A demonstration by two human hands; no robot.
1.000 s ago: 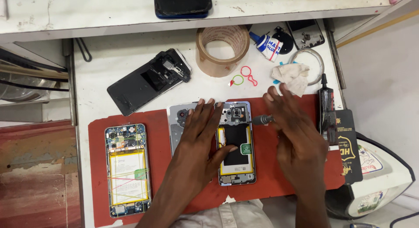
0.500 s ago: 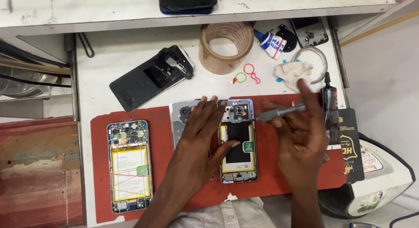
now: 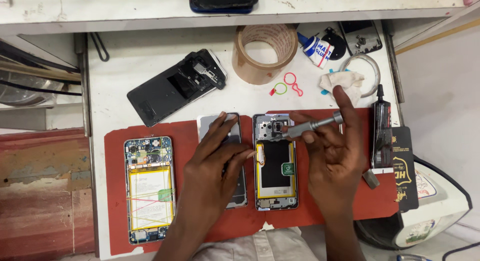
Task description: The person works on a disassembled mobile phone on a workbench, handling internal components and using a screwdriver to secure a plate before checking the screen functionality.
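Right hand [image 3: 336, 158]: grip clamped on a grey metal screwdriver [image 3: 314, 126], fingers wrapped round the shaft, index finger up by the butt end. Tool lies near horizontal, tip pointing left onto the camera end of the opened phone [image 3: 275, 162]; tip contact looks likely but can't confirm, too small.

Left hand [image 3: 216, 163]: flat, fingers spread, holding nothing. Palm rests on a grey back cover [image 3: 235, 122] just left of the opened phone; fingertips touch that phone's left edge.

Opened phone sits face down on the red mat [image 3: 115, 191], between the two hands, black battery and yellow flex showing. The right hand partly overlaps its right edge.

Around:
- second opened phone [image 3: 149, 189] with a yellow battery, left end of the mat, well apart from the hands
- black phone frame [image 3: 176, 86] tilted on the white counter [image 3: 110, 101], above the mat
- brown tape roll [image 3: 265, 52] behind the opened phone
- glue bottle [image 3: 316, 47], white rag [image 3: 342, 83], red and green rings [image 3: 287, 84] near the tape
- black glue tube [image 3: 382, 126] upright along the mat's right edge, beside the right hand
- dark phone [image 3: 223, 0] on the shelf at top
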